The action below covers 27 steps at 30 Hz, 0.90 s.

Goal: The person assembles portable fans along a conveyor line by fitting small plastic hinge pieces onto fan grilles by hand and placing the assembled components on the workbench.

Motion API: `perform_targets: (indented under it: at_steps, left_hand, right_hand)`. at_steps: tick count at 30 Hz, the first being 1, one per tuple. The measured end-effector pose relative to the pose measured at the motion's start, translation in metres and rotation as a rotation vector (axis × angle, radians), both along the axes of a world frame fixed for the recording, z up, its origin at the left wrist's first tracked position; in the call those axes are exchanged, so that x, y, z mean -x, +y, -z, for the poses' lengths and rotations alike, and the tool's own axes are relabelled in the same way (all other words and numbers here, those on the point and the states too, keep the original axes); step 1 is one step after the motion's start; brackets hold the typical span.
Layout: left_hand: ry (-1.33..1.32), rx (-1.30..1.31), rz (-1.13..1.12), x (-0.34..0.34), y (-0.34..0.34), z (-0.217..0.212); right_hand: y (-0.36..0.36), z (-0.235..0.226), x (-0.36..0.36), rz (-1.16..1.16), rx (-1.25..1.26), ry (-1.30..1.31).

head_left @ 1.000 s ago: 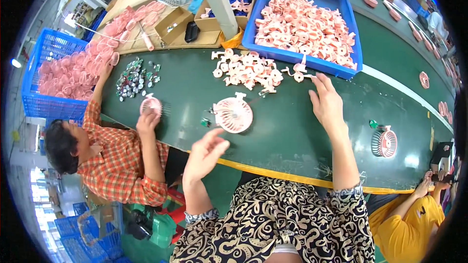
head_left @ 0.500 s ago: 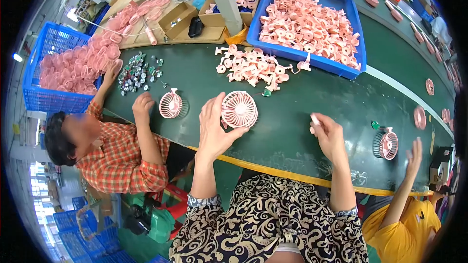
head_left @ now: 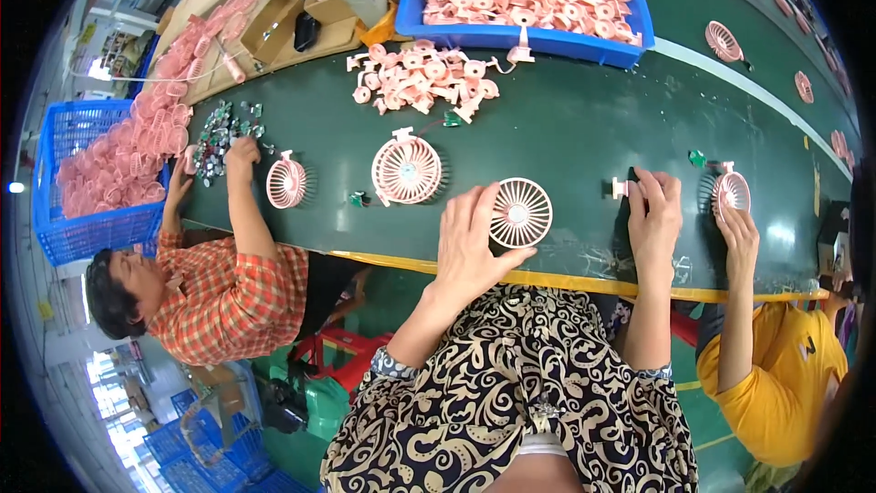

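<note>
My left hand point(head_left: 470, 236) is closed on the rim of a round pink fan grille point(head_left: 519, 213), thumb below and fingers along its left side. To its right, my right hand point(head_left: 657, 219) has curled fingers over the table, with a small pink T-shaped part point(head_left: 620, 188) at the thumb and fingertips. Left of the grille, a pink fan housing point(head_left: 406, 170) lies on the green table, its pale centre showing. Beside that housing is a small green circuit board point(head_left: 357, 199). Farther back lies a heap of pink plastic parts point(head_left: 424, 78).
A blue tray point(head_left: 547, 39) of pink parts stands behind the heap. At left, a co-worker's hand point(head_left: 242, 153) reaches to small electronic parts point(head_left: 219, 132) near a fan housing point(head_left: 286, 183). Another co-worker's hand point(head_left: 737, 233) touches a housing point(head_left: 732, 194) at right. Yellow edging point(head_left: 584, 284) borders the table.
My left hand has moved right and nearer me with a round grille; a fan housing now lies where it was. The co-worker at right now touches a housing. The whole view has shifted.
</note>
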<state>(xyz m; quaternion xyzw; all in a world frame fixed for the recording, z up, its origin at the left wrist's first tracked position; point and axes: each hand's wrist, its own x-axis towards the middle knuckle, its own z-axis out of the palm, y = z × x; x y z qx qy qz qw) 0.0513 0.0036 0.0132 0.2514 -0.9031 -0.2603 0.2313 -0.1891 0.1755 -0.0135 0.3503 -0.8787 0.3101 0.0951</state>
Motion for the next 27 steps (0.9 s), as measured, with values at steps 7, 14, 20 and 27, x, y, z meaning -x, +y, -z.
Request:
perform_targets:
  at_steps: [7, 14, 20, 27]
  left_hand:
    - [-0.168, 0.007, 0.038, -0.013, -0.013, -0.010]
    - [-0.086, -0.111, -0.043, -0.020, -0.018, -0.007]
    - [-0.041, -0.028, -0.067, -0.014, -0.021, -0.004]
    - [0.029, 0.100, -0.062, -0.015, -0.025, 0.004]
  right_hand:
    - [0.014, -0.015, -0.002, -0.022, -0.029, -0.133]
    - [-0.031, -0.035, -0.055, -0.344, 0.119, -0.174]
    - [-0.069, -0.024, -0.092, -0.495, 0.091, -0.050]
    - [-0.074, -0.020, -0.099, -0.451, -0.004, 0.033]
